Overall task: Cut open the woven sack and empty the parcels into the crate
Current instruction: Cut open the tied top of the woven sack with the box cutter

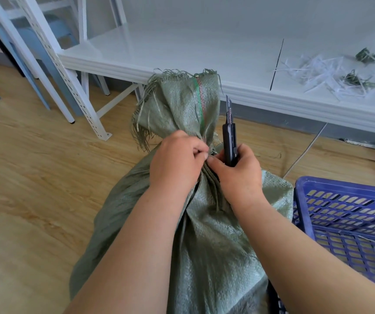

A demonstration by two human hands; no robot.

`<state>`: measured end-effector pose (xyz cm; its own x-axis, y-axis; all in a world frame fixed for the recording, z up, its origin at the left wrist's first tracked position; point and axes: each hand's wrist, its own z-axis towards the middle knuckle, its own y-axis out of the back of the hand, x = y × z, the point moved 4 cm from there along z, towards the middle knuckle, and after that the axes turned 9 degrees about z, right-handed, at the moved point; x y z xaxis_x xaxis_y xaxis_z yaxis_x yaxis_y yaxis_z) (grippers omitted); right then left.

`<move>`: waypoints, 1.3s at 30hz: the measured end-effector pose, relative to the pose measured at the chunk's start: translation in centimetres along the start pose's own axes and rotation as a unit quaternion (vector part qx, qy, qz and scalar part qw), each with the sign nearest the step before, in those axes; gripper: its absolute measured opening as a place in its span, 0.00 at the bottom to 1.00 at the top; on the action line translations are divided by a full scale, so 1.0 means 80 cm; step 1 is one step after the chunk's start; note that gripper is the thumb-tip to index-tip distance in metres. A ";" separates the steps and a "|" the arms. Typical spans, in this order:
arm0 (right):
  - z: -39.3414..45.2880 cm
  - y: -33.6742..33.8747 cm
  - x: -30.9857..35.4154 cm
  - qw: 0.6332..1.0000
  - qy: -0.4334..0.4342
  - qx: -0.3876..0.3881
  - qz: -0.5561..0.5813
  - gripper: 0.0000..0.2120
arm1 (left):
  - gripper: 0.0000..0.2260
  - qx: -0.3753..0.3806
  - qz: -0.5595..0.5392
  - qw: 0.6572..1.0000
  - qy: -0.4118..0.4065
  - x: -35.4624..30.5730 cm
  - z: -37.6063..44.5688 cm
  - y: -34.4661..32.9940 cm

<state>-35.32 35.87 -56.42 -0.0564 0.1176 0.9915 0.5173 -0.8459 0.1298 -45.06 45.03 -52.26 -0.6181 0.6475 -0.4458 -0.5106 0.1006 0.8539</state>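
One green woven sack [195, 234] stands on the wooden floor [34, 189], neck bunched and tied. The left hand [177, 159] pinches the neck with curled fingers. The right hand [238, 173], touching it, grips one black knife [230, 134], blade upright beside the frayed top. One blue crate [349, 225] sits just right. Two green scraps [368, 55] lie on the white worktop [204, 53].

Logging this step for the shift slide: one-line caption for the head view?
Left hand pinches green woven sack's tied neck; right hand holds black utility knife upright.
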 end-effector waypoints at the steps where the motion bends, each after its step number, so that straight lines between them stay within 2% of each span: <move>1: -0.001 0.000 0.000 1.000 0.002 0.001 -0.001 0.10 | 0.04 -0.004 0.000 1.000 0.015 0.002 -0.001 -0.002; 8: -0.003 0.003 0.002 1.000 0.005 0.000 0.000 0.10 | 0.05 -0.031 -0.026 0.998 0.047 0.005 0.002 -0.004; 12: -0.004 0.002 0.005 1.000 0.009 0.002 -0.013 0.10 | 0.07 -0.047 0.006 0.997 0.052 0.006 0.002 -0.001; 15: -0.007 0.001 0.001 1.000 0.004 0.007 -0.019 0.10 | 0.02 -0.043 0.025 0.996 0.067 0.009 0.002 -0.003; 17: -0.008 0.000 -0.001 1.000 0.004 0.007 -0.018 0.10 | 0.02 -0.035 0.027 0.997 0.067 0.012 0.003 -0.005; 21: -0.007 0.003 0.001 1.000 0.008 0.007 -0.025 0.10 | 0.02 -0.063 -0.073 0.989 0.113 0.021 0.014 0.011; 24: -0.007 0.005 -0.003 1.000 -0.007 0.011 -0.010 0.10 | 0.02 -0.105 -0.250 0.945 0.183 0.033 0.016 0.027; 25: -0.008 0.005 -0.004 1.000 -0.010 0.010 -0.008 0.10 | 0.06 -0.096 -0.286 0.931 0.204 0.037 0.015 0.028; 26: -0.008 0.005 -0.005 1.000 -0.012 0.007 -0.008 0.10 | 0.14 -0.070 -0.275 0.934 0.216 0.037 0.016 0.027; 28: -0.008 0.006 -0.004 1.000 -0.010 0.000 -0.006 0.10 | 0.28 -0.026 -0.114 0.971 0.210 0.032 0.014 0.026; 29: -0.007 0.006 -0.004 1.000 -0.010 -0.004 -0.002 0.10 | 0.29 -0.053 -0.047 0.980 0.188 0.024 0.010 0.030; 30: -0.006 0.007 -0.003 1.000 -0.012 -0.007 0.004 0.09 | 0.27 -0.110 -0.019 0.981 0.156 0.014 0.005 0.039; 32: -0.005 0.008 -0.002 1.000 -0.017 -0.013 0.019 0.09 | 0.14 -0.203 -0.059 0.973 0.096 -0.003 -0.005 0.050; 33: -0.005 0.009 -0.001 0.999 -0.016 -0.016 0.023 0.10 | 0.07 -0.185 -0.065 0.977 0.087 -0.007 -0.008 0.047; 34: -0.005 0.009 0.000 0.999 -0.013 -0.019 0.024 0.10 | 0.03 -0.123 -0.037 0.987 0.092 -0.010 -0.009 0.038; 36: -0.007 0.008 0.001 0.999 -0.008 -0.023 0.024 0.10 | 0.12 0.043 0.051 0.990 0.123 -0.003 -0.014 0.010; 37: -0.009 0.007 0.001 0.999 -0.007 -0.023 0.025 0.10 | 0.18 0.099 0.076 0.982 0.144 0.003 -0.017 -0.002; 39: -0.011 0.006 0.001 0.999 -0.008 -0.019 0.029 0.09 | 0.26 0.132 0.053 0.976 0.166 0.011 -0.019 -0.018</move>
<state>-35.83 35.04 -56.25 -0.0142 0.0752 0.9971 0.4857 -0.8711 0.0726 -45.76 44.28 -54.31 -0.8415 0.3885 -0.3754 -0.2875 0.2663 0.9200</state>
